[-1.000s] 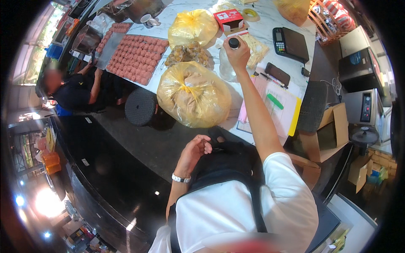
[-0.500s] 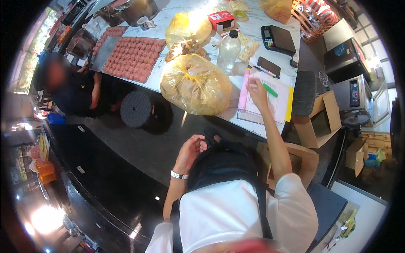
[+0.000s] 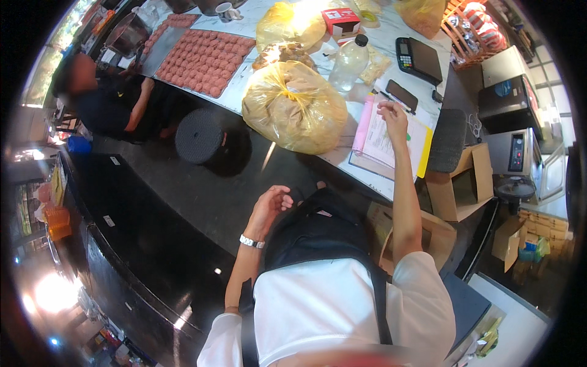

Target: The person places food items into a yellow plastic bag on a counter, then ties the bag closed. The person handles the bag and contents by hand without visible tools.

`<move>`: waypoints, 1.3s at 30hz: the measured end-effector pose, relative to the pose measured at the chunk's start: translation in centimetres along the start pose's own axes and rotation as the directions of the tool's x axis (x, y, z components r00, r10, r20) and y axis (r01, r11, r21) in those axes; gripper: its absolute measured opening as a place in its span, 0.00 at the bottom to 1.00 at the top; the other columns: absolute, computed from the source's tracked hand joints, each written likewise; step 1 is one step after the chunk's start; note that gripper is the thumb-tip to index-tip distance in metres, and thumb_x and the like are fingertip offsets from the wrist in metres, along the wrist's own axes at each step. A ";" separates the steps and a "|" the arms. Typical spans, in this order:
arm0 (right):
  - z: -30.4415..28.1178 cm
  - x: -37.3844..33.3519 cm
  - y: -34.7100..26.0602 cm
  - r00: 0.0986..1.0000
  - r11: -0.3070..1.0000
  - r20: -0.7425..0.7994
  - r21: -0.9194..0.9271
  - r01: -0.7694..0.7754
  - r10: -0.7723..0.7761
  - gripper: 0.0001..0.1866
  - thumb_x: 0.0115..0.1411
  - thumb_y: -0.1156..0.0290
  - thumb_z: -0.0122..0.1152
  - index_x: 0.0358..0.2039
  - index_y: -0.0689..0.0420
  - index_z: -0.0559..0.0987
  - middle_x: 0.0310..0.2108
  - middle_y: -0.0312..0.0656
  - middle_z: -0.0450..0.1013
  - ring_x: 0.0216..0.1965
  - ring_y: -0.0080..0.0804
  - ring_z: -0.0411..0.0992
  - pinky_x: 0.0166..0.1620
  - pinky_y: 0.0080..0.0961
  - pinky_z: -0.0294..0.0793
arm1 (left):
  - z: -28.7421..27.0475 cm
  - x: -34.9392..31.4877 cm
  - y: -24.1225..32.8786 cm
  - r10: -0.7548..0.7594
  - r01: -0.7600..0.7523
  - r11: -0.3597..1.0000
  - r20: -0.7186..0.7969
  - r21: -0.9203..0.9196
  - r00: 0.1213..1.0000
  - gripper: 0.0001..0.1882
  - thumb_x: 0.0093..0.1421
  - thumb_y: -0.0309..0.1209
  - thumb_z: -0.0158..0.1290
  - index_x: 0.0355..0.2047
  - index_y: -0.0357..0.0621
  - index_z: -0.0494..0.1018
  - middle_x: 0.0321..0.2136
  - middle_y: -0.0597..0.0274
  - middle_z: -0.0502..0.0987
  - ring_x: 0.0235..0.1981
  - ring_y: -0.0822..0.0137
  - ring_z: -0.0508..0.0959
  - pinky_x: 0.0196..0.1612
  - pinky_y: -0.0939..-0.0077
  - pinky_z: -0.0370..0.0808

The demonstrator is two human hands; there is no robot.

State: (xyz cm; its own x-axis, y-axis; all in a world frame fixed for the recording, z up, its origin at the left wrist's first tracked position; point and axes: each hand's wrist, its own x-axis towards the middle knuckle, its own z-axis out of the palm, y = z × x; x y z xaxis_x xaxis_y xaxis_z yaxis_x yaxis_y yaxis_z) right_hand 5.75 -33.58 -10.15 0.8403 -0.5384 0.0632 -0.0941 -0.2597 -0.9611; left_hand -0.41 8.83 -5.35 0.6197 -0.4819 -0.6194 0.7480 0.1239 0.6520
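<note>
My right hand (image 3: 394, 119) is over a notebook with printed papers (image 3: 377, 144), its fingers loosely bent and nothing visible in them. Near its fingertips lies a dark pen (image 3: 388, 98), beside a phone (image 3: 402, 95). A green marker (image 3: 408, 136) shows partly behind my wrist, and a pink strip (image 3: 365, 125) runs along the papers' left side. Held low in front of my body, my left hand (image 3: 269, 207) has its fingers slightly curled and apart, empty. Left of the papers sits a large knotted yellow plastic bag (image 3: 295, 110), its contents brownish.
Behind the bag stand a clear bottle (image 3: 348, 67) and a red box (image 3: 341, 23); a black scale (image 3: 419, 60) is farther right. A tray of meatballs (image 3: 205, 61) lies left, near a seated person (image 3: 101, 101). A black stool (image 3: 200, 136) and an open carton (image 3: 460, 183) stand by the table.
My right hand has shifted up and right across the papers, toward the pen and phone. My left hand has moved slightly left and up. The whole view has tilted a little.
</note>
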 end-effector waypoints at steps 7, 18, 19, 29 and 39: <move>0.6 4.9 0.6 0.994 0.988 -0.008 0.109 -0.112 0.113 0.09 0.63 0.71 0.56 0.42 0.57 0.79 0.38 0.38 0.79 0.38 0.25 0.78 0.42 0.21 0.73 | -0.3 1.6 -0.4 0.106 -0.056 0.977 -0.239 0.207 0.965 0.13 0.67 0.36 0.43 0.41 0.43 0.74 0.29 0.63 0.79 0.31 0.74 0.76 0.39 0.79 0.71; 0.6 18.7 10.8 0.989 0.695 0.118 -0.719 0.027 0.085 0.32 0.52 0.58 0.66 0.56 0.56 0.70 0.52 0.57 0.68 0.53 0.55 0.69 0.52 0.44 0.71 | 6.0 11.5 9.0 0.771 -0.112 0.166 -0.058 0.980 0.634 0.11 0.58 0.26 0.53 0.42 0.39 0.76 0.31 0.54 0.72 0.36 0.57 0.75 0.38 0.65 0.74; 1.0 20.2 11.3 0.985 0.690 0.137 -0.723 0.024 0.109 0.39 0.50 0.55 0.68 0.60 0.56 0.66 0.55 0.58 0.65 0.55 0.55 0.68 0.54 0.44 0.70 | 6.4 12.5 9.7 0.820 -0.092 0.035 0.024 0.995 0.572 0.12 0.57 0.26 0.53 0.42 0.40 0.76 0.33 0.53 0.71 0.38 0.55 0.75 0.39 0.63 0.74; 5.2 25.9 11.6 0.972 0.371 0.199 -0.918 0.141 0.125 0.47 0.42 0.44 0.73 0.58 0.57 0.67 0.55 0.55 0.67 0.56 0.51 0.66 0.56 0.47 0.65 | 6.6 17.3 11.4 0.784 0.018 -0.142 0.102 0.990 0.612 0.19 0.56 0.24 0.53 0.49 0.40 0.72 0.42 0.51 0.67 0.42 0.53 0.72 0.43 0.60 0.72; 4.6 27.9 12.5 0.922 0.683 0.376 -0.697 0.217 0.090 0.29 0.53 0.50 0.67 0.46 0.62 0.78 0.42 0.56 0.77 0.46 0.53 0.75 0.50 0.42 0.71 | 6.1 18.3 12.4 0.805 0.051 -0.159 0.099 0.986 0.585 0.12 0.54 0.25 0.56 0.40 0.40 0.74 0.38 0.54 0.66 0.39 0.55 0.72 0.39 0.61 0.72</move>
State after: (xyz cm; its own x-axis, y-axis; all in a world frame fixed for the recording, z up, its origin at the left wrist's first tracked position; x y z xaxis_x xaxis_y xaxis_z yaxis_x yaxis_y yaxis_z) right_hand 30.48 -48.11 -21.66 0.9672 -0.2188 -0.1294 -0.2539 -0.8533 -0.4554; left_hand 18.80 -3.75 -5.95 0.9411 -0.2684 0.2056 -0.3211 -0.8997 0.2957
